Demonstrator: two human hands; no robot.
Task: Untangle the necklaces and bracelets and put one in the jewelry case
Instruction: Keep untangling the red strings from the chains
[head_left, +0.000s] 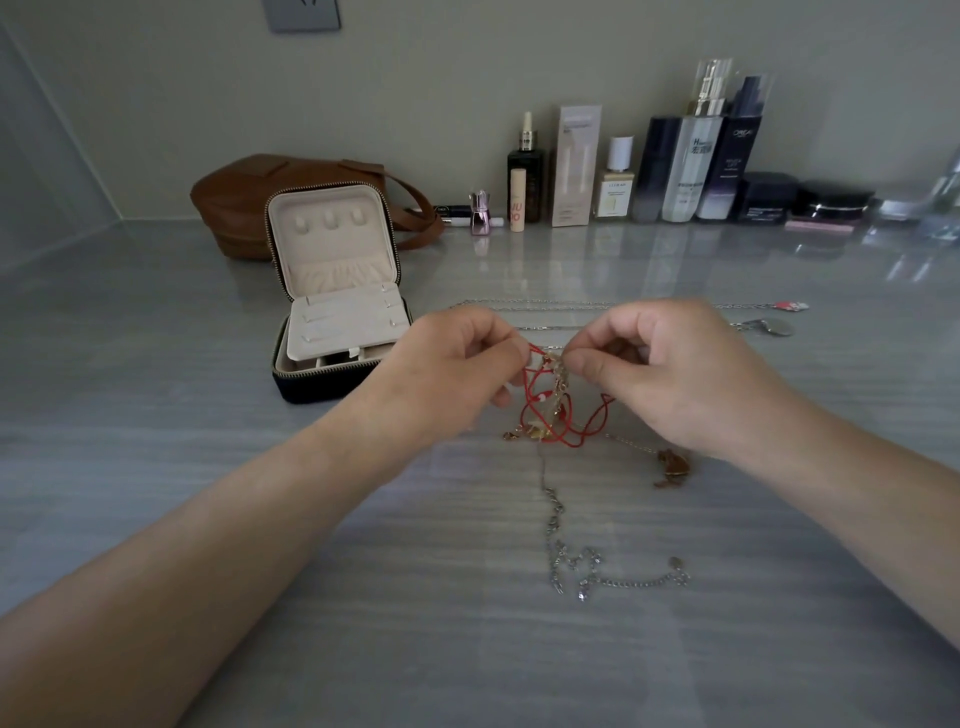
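Observation:
A tangle of red cord bracelet (545, 410) and gold chain (560, 371) hangs between my hands just above the grey table. My left hand (457, 364) pinches the red cord at its upper left. My right hand (670, 369) pinches the gold chain at the top of the knot. A silver chain (558, 545) trails from the tangle toward me and curls on the table. A brown pendant (672, 465) lies under my right wrist. The jewelry case (337, 291) stands open to the left, cream inside, dark outside.
Two thin silver necklaces (571, 306) lie stretched out behind my hands, ending in a red charm (792, 305) and a round pendant (774, 327). A brown leather bag (244, 197) sits behind the case. Several cosmetic bottles and jars (675, 171) line the back wall.

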